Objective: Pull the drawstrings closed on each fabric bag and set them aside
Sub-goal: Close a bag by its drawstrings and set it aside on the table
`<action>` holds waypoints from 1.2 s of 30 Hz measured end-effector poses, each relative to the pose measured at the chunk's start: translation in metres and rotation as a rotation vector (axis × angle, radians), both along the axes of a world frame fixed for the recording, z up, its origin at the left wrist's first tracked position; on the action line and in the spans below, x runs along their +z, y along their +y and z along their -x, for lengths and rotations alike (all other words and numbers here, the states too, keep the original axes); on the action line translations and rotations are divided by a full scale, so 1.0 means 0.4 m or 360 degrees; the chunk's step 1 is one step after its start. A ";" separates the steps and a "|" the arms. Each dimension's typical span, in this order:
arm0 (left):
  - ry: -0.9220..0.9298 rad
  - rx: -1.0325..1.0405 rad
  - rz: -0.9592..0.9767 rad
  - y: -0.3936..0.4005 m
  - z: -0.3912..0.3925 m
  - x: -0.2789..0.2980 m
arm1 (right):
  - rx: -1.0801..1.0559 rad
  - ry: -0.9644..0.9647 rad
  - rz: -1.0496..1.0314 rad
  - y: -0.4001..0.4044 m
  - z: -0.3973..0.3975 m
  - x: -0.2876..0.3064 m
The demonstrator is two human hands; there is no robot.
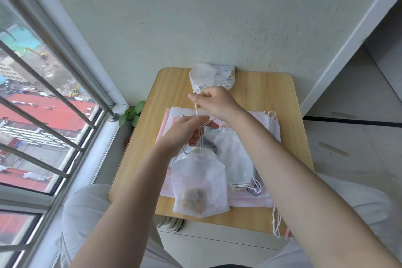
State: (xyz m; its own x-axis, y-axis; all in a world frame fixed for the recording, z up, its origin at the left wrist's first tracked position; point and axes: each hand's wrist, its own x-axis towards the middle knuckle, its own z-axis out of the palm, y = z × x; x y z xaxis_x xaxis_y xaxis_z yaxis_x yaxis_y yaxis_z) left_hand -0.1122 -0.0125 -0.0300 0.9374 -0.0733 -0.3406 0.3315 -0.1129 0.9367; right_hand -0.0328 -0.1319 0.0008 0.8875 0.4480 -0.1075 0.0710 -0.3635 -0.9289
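We hold one white bag [199,183] up over the near part of the counter [280,91]; its neck is gathered just below our left fingers [212,125], and something brownish shows through the cloth at its bottom; its lower end hangs at about the counter's near edge.

Our left hand [187,131] is curled round the drawstring [196,111] close above the neck; our right hand [214,102] pinches the same white cord higher up, between thumb and forefinger, so the cord runs taut from one set of fingers to the other; neither hand is spread wide.

Beyond the right fingers one cinched bag [208,78] lies at the counter's far edge, touching the wall [195,17], with a second cloth piece tucked behind it that we cannot make out.

Under and to the right of both hands lies a pile of flat bags [237,154], white over pink; we cannot count them, as they overlap; loose cords [276,222] trail over the near right edge.

Bare wood shows left of the left fingers, right of the cinched bag, and along the right edge; a window [43,104] with bars stands to the left, and a small green plant [132,113] sits between it and the counter.
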 end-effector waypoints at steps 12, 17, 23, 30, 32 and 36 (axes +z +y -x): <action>0.0162 0.0107 -0.0023 0.028 -0.021 0.007 | 0.0263 0.0124 0.0296 -0.040 0.030 -0.048; 0.0229 0.0336 -0.0048 0.032 -0.030 -0.013 | 0.0276 0.0036 0.0510 -0.062 0.040 -0.070; 0.0287 0.0651 0.0195 0.047 -0.036 -0.042 | 0.0399 0.0451 0.0303 -0.095 0.048 -0.082; 0.0154 0.0563 0.0160 0.053 -0.021 -0.045 | 0.0229 0.0281 0.0227 -0.045 0.069 -0.116; 0.0109 0.0537 0.0078 0.054 -0.021 -0.040 | 0.0128 0.0253 0.0203 -0.028 0.075 -0.130; 0.0053 0.0512 -0.0039 0.061 -0.022 -0.030 | 0.0021 0.0129 0.0212 0.002 0.090 -0.159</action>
State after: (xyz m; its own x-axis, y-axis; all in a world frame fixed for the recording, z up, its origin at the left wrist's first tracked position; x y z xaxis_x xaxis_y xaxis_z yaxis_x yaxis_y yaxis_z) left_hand -0.1033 0.0118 -0.0419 0.8993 0.2336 -0.3697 0.3846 -0.0198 0.9229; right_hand -0.0689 -0.1310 -0.0626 0.8677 0.4366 -0.2378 0.0032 -0.4832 -0.8755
